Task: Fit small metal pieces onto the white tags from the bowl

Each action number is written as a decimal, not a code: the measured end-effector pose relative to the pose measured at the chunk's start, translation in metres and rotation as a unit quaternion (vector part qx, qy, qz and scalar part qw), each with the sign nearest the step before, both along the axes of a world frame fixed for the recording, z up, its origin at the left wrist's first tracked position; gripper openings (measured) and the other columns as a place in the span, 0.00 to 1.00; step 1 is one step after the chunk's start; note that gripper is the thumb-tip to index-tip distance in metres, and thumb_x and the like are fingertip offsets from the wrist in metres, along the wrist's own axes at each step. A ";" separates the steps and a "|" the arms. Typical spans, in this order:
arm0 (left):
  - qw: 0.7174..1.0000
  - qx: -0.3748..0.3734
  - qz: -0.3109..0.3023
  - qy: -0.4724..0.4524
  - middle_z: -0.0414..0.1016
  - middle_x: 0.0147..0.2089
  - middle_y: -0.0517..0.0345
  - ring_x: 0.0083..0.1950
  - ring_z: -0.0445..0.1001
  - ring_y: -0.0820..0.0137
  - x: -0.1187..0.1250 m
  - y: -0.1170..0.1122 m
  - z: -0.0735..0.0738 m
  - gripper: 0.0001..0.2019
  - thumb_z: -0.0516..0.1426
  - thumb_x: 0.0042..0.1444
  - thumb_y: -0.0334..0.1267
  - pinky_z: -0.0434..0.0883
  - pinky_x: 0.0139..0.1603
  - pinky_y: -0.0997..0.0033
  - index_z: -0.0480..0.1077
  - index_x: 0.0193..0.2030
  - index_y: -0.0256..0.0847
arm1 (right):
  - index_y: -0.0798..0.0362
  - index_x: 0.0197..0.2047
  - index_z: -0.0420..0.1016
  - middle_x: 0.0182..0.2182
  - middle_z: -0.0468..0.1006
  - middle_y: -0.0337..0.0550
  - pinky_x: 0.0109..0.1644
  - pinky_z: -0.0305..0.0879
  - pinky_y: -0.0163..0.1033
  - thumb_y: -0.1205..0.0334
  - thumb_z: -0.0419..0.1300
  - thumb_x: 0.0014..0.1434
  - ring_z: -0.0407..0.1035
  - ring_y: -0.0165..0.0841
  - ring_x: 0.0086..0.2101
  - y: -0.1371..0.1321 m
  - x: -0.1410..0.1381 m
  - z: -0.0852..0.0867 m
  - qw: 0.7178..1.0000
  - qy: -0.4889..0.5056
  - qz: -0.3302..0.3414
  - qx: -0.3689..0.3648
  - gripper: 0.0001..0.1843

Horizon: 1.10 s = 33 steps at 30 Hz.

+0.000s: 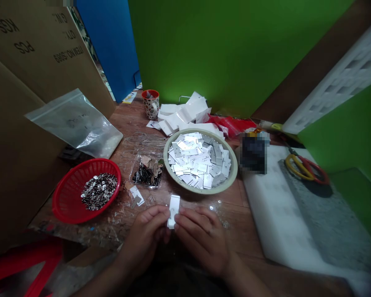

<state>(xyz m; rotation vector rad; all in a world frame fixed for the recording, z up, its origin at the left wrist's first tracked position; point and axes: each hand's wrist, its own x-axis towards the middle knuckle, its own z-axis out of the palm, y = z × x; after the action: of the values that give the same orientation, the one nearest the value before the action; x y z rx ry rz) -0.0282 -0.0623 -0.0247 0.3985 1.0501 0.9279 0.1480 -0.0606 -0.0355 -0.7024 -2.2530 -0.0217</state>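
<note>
- Hands: left hand (148, 226) and right hand (204, 237) together at the near edge of the desk (239, 231), fingertips of both closed on one white card strip (174, 203).
- Strip position: between the two hands, long side pointing away from the person, just short of the pale round basin (200, 190). Lower part is partly covered by fingers; whether it is one layer or several cannot be told.
- Basin: heaped with similar white and grey strips (191, 152). Strips near the rim could probably slide out if a wrist or sleeve knocked it.
- Red plastic basket (61, 206), at the person's left: holds a pile of small shiny metal discs (99, 192). It looks tilted toward the desk's middle; a bump from the left forearm might spill them.
- Clear bag of dark metal pieces (147, 174) lies between basket and basin; loose card pieces (137, 195) lie nearby. Mixing seems possible, as the piles sit close together.
- Small rings (211, 207) lie loose beyond the right hand (easily swept away by a careless finger, one would judge).
- Main risk at the grip: pinching too hard from both sides could bend or crease the strip; too lightly, it could slip.
</note>
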 end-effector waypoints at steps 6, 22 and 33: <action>1.000 0.002 0.000 0.007 0.68 0.23 0.61 0.23 0.62 0.79 0.000 0.000 -0.002 0.09 0.62 0.53 0.39 0.61 0.23 0.79 0.73 0.29 0.34 | 0.58 0.43 0.76 0.45 0.80 0.45 0.59 0.55 0.46 0.71 0.53 0.64 0.66 0.36 0.55 0.000 0.003 -0.001 1.000 -0.010 -0.010 0.004 0.10; 1.000 0.002 0.005 0.028 0.70 0.24 0.62 0.23 0.63 0.79 0.001 -0.003 -0.008 0.07 0.65 0.50 0.37 0.62 0.24 0.80 0.75 0.32 0.35 | 0.55 0.43 0.77 0.46 0.80 0.42 0.64 0.52 0.48 0.69 0.53 0.65 0.65 0.33 0.55 0.001 0.003 0.004 0.998 -0.063 0.001 0.007 0.11; 0.999 0.016 0.002 0.049 0.67 0.22 0.64 0.22 0.60 0.78 0.005 -0.005 -0.019 0.08 0.62 0.52 0.39 0.58 0.23 0.79 0.71 0.29 0.37 | 0.55 0.46 0.75 0.47 0.78 0.43 0.65 0.49 0.49 0.71 0.53 0.64 0.64 0.36 0.55 -0.006 -0.003 -0.001 0.999 -0.033 -0.004 -0.042 0.12</action>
<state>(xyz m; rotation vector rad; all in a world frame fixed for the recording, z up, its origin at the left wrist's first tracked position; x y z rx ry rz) -0.0230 -0.0673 -0.0441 0.4732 1.1267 0.9378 0.1447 -0.0668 -0.0368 -0.7650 -2.3263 0.0476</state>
